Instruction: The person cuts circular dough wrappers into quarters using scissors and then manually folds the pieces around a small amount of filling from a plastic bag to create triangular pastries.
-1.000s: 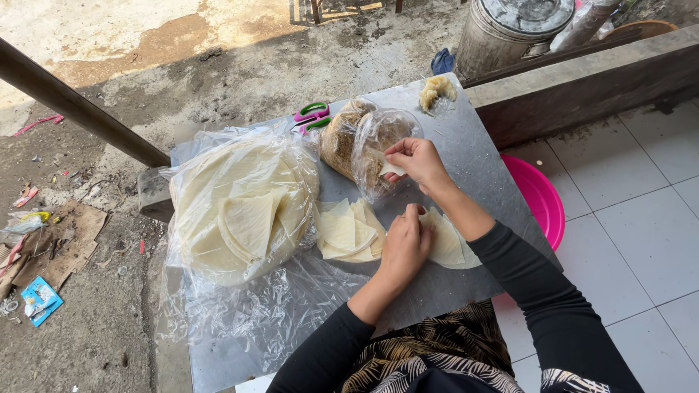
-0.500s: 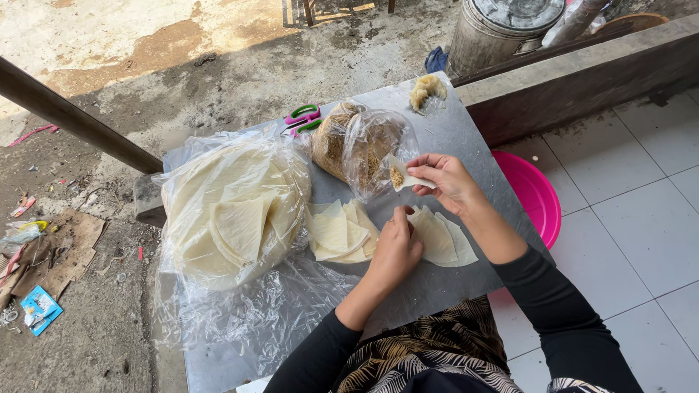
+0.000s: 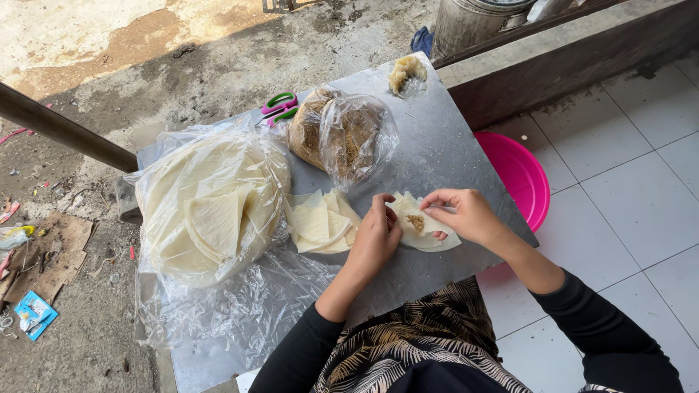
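A pale wedge-shaped wrapper (image 3: 421, 231) lies on the metal tabletop (image 3: 451, 145) with a small heap of brown filling (image 3: 416, 221) on it. My left hand (image 3: 376, 240) pinches the wrapper's left edge. My right hand (image 3: 464, 213) holds its right edge, fingers curled over it. A small stack of cut wrappers (image 3: 319, 220) lies just left of my left hand. Behind them stands a clear plastic bag of brown filling (image 3: 341, 135). A big pile of round wrappers in plastic (image 3: 210, 204) fills the left of the tabletop.
Green and pink scissors (image 3: 277, 106) lie at the far edge of the tabletop. A lump of dough in plastic (image 3: 405, 71) sits at the far right corner. A pink basin (image 3: 519, 175) stands on the tiled floor under the right edge. A metal pot (image 3: 477, 22) is behind.
My right hand has come back from the filling bag to the wrapper, and brown filling now lies on it. My left hand shifted from pressing the wrapper to pinching its left edge.
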